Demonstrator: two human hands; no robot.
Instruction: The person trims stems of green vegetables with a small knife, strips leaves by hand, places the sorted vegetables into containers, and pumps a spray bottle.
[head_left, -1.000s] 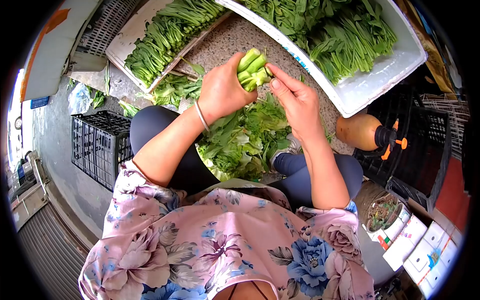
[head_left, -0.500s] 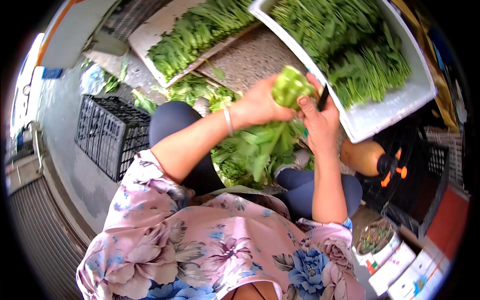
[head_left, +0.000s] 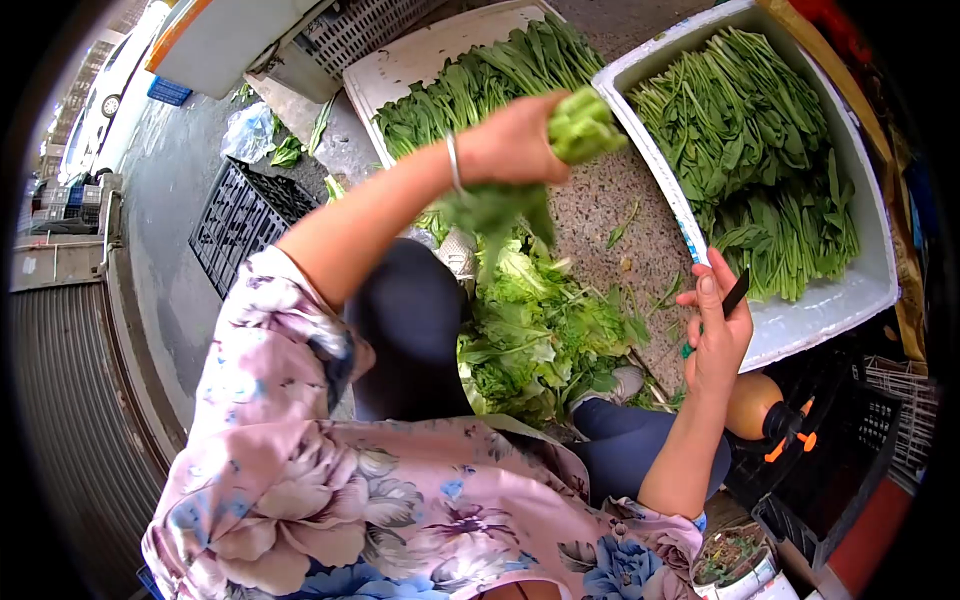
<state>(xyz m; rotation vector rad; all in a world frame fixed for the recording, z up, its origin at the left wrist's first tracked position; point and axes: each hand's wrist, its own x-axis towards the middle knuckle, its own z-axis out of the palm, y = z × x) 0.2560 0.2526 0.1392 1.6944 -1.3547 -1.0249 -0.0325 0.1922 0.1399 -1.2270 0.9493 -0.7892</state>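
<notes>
My left hand (head_left: pixel 515 138) is closed round a bunch of leafy greens (head_left: pixel 585 126), its pale green stem ends pointing right and its blurred leaves hanging below. It is raised near the row of greens (head_left: pixel 490 75) on a white foam board (head_left: pixel 400 62). My right hand (head_left: pixel 718 335) grips a small knife (head_left: pixel 737 291); the dark blade sticks out above the fingers and a bit of green handle shows. That hand is beside the white foam box (head_left: pixel 805 345), which holds stacked greens (head_left: pixel 735 110). Loose trimmed leaves (head_left: pixel 530 335) lie in a heap between my feet.
A black plastic crate (head_left: pixel 235 225) stands to the left on the pavement. An amber sprayer bottle (head_left: pixel 755 405) with orange parts and another black crate (head_left: pixel 790 480) are at right. A clear plastic bag (head_left: pixel 248 133) lies at the upper left.
My left hand has moved up and left with the bunch, away from my right hand. My right hand has shifted right and down with the knife. The view has turned slightly.
</notes>
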